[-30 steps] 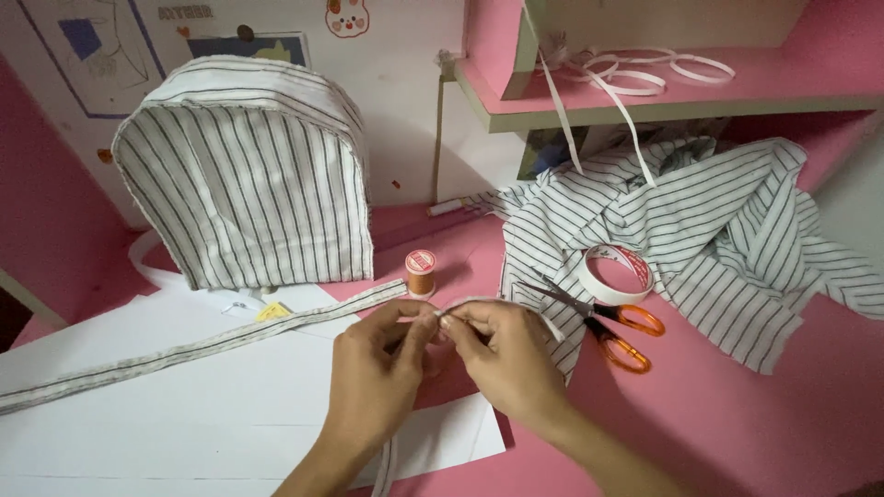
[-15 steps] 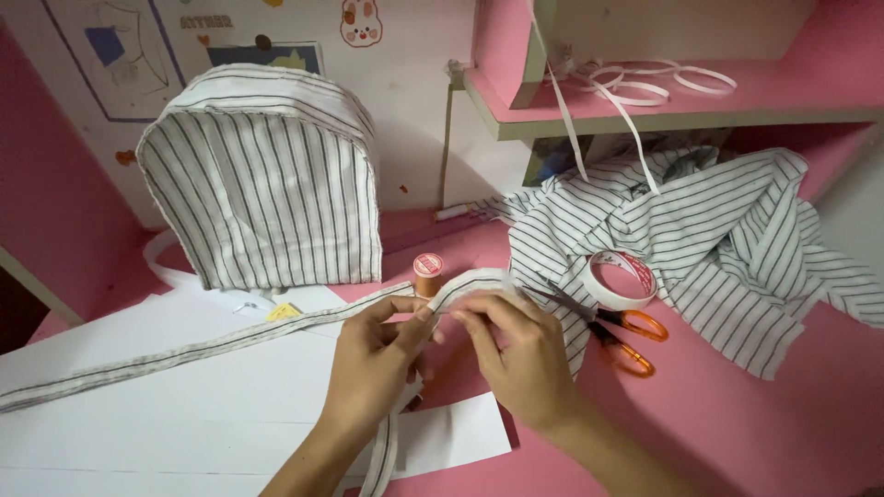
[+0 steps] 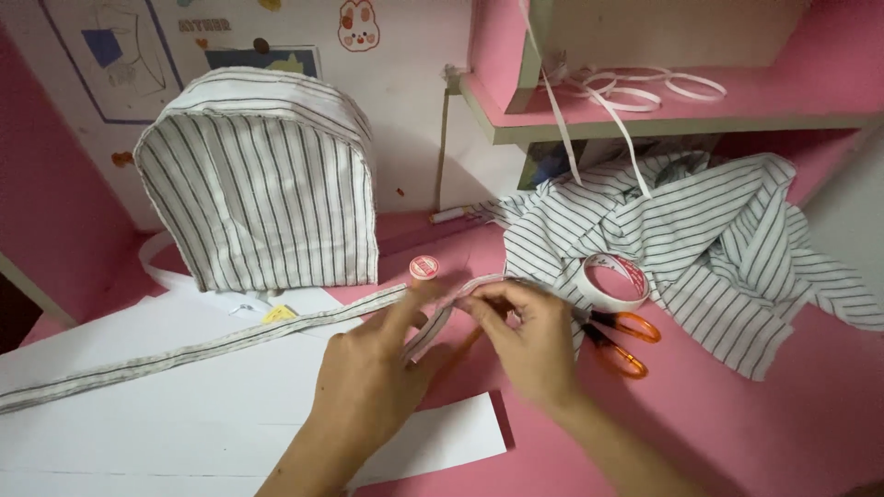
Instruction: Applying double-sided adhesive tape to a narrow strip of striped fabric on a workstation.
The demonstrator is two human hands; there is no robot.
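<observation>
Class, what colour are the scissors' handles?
Orange, on the scissors in the head view.

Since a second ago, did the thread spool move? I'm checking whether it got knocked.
No. The pink thread spool stands beside the striped fabric backpack's lower right corner as before; only the camera shifted.

Left hand point(image 3: 368, 368) and right hand point(image 3: 525, 336) pinching a striped fabric strip point(image 3: 212, 345) — thread spool point(image 3: 424, 268) just beyond the fingertips, orange scissors point(image 3: 622, 336) and tape roll point(image 3: 615, 281) right of the right hand
</observation>
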